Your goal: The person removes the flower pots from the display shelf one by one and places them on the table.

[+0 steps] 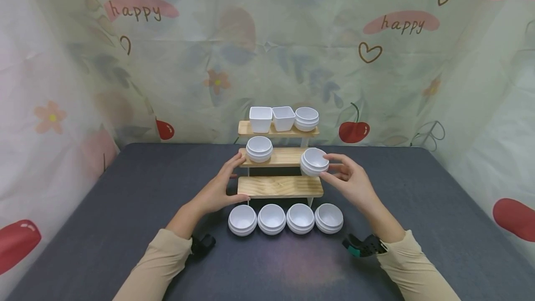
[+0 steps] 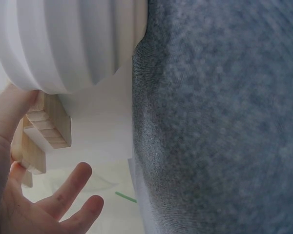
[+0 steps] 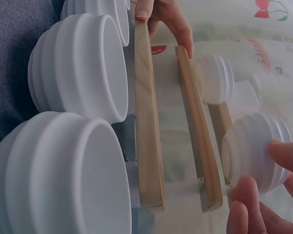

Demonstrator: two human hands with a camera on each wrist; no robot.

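My right hand (image 1: 354, 184) pinches a round white ribbed bowl (image 1: 314, 162) between thumb and fingers, at the right end of the middle wooden shelf (image 1: 285, 156). In the right wrist view this bowl (image 3: 256, 153) appears tilted beside the shelf's end. My left hand (image 1: 215, 192) touches the stand's left side, fingers spread. Its thumb rests on the bottom shelf (image 1: 280, 187) and a finger on the middle one. Another round bowl (image 1: 259, 149) stands at the middle shelf's left. The top shelf (image 1: 244, 128) carries two square white bowls (image 1: 261, 120) and a round one (image 1: 306, 119).
Several round white bowls stand in a row before the stand, from a left one (image 1: 242, 220) to a right one (image 1: 329, 218). The dark grey tabletop (image 1: 125, 208) lies beneath. A printed curtain (image 1: 267, 59) hangs behind and at both sides.
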